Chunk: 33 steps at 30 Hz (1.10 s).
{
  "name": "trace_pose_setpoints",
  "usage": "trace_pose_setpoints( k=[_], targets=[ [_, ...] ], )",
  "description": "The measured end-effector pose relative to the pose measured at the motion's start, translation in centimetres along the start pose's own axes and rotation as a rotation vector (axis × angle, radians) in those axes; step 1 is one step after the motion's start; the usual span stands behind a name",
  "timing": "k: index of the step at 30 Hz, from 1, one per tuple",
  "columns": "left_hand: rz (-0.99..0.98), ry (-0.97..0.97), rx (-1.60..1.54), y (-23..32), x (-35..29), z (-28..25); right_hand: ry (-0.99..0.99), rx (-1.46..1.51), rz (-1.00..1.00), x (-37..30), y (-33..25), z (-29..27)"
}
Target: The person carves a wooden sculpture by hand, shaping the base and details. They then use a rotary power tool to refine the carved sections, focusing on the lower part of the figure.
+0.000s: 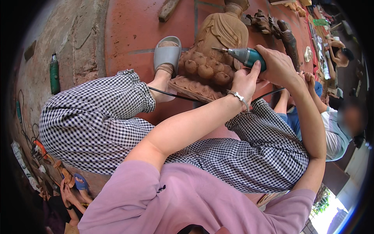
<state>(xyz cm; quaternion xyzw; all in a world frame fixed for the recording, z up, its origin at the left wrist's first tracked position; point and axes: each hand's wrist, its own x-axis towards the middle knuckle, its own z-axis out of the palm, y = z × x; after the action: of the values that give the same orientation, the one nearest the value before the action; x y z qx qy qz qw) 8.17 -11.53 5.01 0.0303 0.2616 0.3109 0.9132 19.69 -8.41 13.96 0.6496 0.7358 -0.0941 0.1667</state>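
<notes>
A green and grey rotary carving tool (249,57) is in my right hand (277,64), its fingers wrapped round the rear of the body. My left hand (246,82), with a bracelet or watch at the wrist, reaches up beneath it; its thumb presses on the tool's body and its other fingers are partly hidden. The thin bit points left, at or just over the brown carved statue (222,33); I cannot tell whether it touches. The statue has draped folds, a cluster of round carved fruit-like knobs (205,71) and a scalloped base (194,89). A black cord (177,95) runs across below.
My sandalled foot (167,54) is beside the statue's left side. Dark carved wood pieces (286,35) lie behind to the right, a wood block (168,9) at the back. Another green tool (54,74) lies on the left. Co-workers sit at right (335,128) and lower left (68,199).
</notes>
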Motion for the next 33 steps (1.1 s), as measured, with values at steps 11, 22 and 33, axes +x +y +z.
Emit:
trace_pose_setpoints(
  k=[11,22,33],
  targets=[
    [-0.024,-0.040,0.020,-0.6,0.4,-0.5,-0.087,0.090,0.085,-0.3,1.1,0.7],
    [-0.089,0.003,0.036,-1.5,-0.7,-0.1,-0.152,0.170,0.043,-1.2,2.0,1.6],
    [-0.081,-0.036,0.130,-0.7,-0.2,-0.1,-0.116,0.229,0.068,-1.1,3.3,2.6]
  ],
)
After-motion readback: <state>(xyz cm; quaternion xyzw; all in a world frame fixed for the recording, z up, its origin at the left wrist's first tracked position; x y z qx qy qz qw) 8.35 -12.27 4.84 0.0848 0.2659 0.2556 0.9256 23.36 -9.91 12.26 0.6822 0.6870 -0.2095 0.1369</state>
